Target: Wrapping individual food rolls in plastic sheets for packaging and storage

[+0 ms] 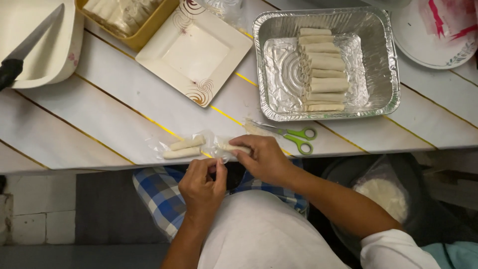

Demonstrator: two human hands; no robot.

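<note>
My right hand [265,158] grips a pale roll [235,148] still inside clear plastic wrap [211,145] at the table's near edge. My left hand [201,184] pinches the edge of that same wrap just below the table edge. Two more pale rolls [183,148] lie side by side in the wrap to the left. A foil tray [383,60] further back holds a stack of several of the same rolls [322,69] along its middle.
Green-handled scissors [294,135] lie right of my right hand. A square white plate [194,50] sits at the back centre, next to a yellow container [144,32]. A knife [27,47] rests on a white dish at far left. A bag of white stuff [383,194] sits below the table.
</note>
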